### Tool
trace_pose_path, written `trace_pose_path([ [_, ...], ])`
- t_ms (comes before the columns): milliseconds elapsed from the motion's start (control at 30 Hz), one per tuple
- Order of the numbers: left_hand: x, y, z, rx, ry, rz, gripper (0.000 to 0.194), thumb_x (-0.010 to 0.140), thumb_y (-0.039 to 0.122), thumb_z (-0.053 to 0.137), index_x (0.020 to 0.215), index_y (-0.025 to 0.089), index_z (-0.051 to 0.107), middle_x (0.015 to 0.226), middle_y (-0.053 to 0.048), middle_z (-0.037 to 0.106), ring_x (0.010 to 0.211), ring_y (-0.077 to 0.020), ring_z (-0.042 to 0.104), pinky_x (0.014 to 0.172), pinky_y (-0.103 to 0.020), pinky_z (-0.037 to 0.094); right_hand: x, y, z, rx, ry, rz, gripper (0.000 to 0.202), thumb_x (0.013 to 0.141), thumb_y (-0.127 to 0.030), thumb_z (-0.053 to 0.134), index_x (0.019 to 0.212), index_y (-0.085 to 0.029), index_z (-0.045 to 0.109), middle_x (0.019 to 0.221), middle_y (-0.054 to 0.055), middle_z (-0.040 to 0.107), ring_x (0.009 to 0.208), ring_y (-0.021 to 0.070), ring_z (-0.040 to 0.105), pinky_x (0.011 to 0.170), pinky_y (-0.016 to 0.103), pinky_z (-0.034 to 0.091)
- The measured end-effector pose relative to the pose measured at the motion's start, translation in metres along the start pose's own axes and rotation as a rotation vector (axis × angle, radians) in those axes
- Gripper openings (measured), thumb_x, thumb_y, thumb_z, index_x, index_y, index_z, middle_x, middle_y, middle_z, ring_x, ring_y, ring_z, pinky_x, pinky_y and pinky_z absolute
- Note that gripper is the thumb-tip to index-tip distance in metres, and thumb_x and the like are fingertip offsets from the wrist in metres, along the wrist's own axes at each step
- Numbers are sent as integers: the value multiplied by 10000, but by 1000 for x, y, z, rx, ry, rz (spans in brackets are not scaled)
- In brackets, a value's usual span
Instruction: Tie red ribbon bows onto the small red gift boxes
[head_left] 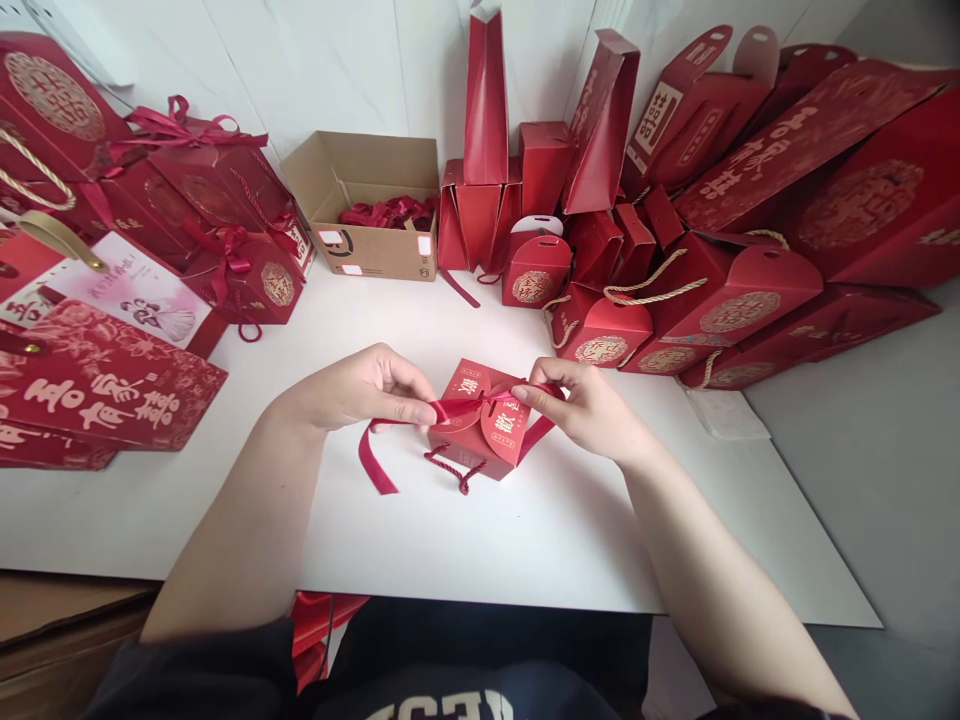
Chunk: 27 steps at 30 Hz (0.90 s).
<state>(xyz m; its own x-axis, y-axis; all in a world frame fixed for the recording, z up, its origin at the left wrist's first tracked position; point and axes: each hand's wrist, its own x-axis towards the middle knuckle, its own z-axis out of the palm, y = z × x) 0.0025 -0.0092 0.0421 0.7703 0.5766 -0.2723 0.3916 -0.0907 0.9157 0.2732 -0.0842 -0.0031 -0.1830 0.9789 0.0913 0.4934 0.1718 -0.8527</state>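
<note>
A small red gift box point(469, 432) with gold lettering sits on the white table in front of me. Across its top runs a dark red satin ribbon point(379, 462), crossed near the middle of the lid. My left hand point(375, 388) pinches the ribbon at the box's left side, and a loose tail hangs down below those fingers. On the other side my right hand point(581, 400) grips the ribbon between thumb and fingers above the lid's right part. A twisted red cord handle point(457, 472) lies at the box's near side.
A cardboard box point(382, 250) with red ribbons inside stands at the back. Red gift boxes and bags crowd the right, among them a small box point(535, 272) with a round gold emblem. At left are ribbon-tied boxes point(262, 285) and a flowered bag point(112, 385).
</note>
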Motion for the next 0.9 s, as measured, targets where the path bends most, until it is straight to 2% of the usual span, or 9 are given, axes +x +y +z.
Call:
trace_pose_path([
  [67, 4, -1, 5, -59, 36, 146, 127, 758, 308, 773, 766, 184, 801, 938, -101, 724, 802, -170, 658, 711, -279, 540, 0, 0, 0, 8, -3, 5, 345, 913, -440, 588, 684, -197, 500, 625, -35, 464, 591, 113, 385, 562, 260, 311],
  [133, 11, -2, 13, -121, 74, 225, 99, 794, 288, 749, 812, 213, 811, 1107, -107, 701, 951, -197, 660, 826, -315, 542, 0, 0, 0, 17, -2, 9, 349, 911, -444, 590, 683, -197, 497, 622, -36, 462, 589, 112, 389, 561, 258, 311],
  [300, 24, -8, 31, -252, 191, 347, 81, 796, 285, 755, 840, 247, 811, 1229, -91, 667, 1099, -210, 625, 940, -352, 523, 0, -1, 0, 25, -5, 9, 349, 915, -442, 581, 684, -196, 493, 613, -40, 453, 577, 109, 383, 554, 257, 305],
  [433, 30, -12, 37, -259, 240, 371, 148, 826, 309, 729, 952, 271, 799, 1185, -80, 725, 1297, -247, 536, 1107, -426, 413, 1, -1, 0, 23, -6, -1, 346, 916, -442, 580, 689, -194, 504, 626, -36, 471, 589, 111, 392, 566, 257, 315],
  [500, 34, -14, 39, -237, 259, 363, 149, 827, 325, 726, 941, 265, 801, 1145, -79, 743, 1269, -250, 566, 1129, -447, 384, 0, -1, 0, 25, -9, 1, 343, 917, -445, 580, 694, -195, 506, 628, -36, 472, 590, 111, 391, 563, 257, 314],
  [567, 37, -16, 41, -184, 297, 351, 140, 826, 340, 723, 885, 246, 808, 1115, -86, 752, 1160, -245, 636, 1137, -469, 363, 0, -1, 0, 29, -13, 3, 341, 918, -444, 579, 695, -195, 509, 633, -33, 475, 598, 114, 397, 568, 258, 319],
  [700, 40, -16, 44, 23, 404, 351, 163, 828, 352, 715, 770, 227, 802, 952, -61, 775, 1004, -205, 677, 1208, -494, 205, 1, 0, 1, 29, -11, 12, 339, 917, -448, 579, 697, -197, 519, 626, -33, 464, 593, 115, 389, 566, 257, 319],
  [833, 39, -15, 43, 85, 387, 312, 136, 770, 360, 766, 766, 229, 800, 943, -62, 759, 1025, -213, 661, 1163, -457, 306, 1, 0, -1, 38, -19, 19, 353, 909, -473, 587, 699, -194, 536, 637, -29, 492, 598, 116, 407, 570, 257, 331],
  [900, 38, -15, 42, 101, 389, 308, 138, 720, 352, 808, 788, 232, 803, 975, -60, 756, 1004, -212, 666, 1167, -463, 296, -1, -3, -4, 86, -66, 25, 363, 911, -490, 582, 705, -192, 548, 645, -25, 517, 601, 117, 429, 573, 260, 341],
])
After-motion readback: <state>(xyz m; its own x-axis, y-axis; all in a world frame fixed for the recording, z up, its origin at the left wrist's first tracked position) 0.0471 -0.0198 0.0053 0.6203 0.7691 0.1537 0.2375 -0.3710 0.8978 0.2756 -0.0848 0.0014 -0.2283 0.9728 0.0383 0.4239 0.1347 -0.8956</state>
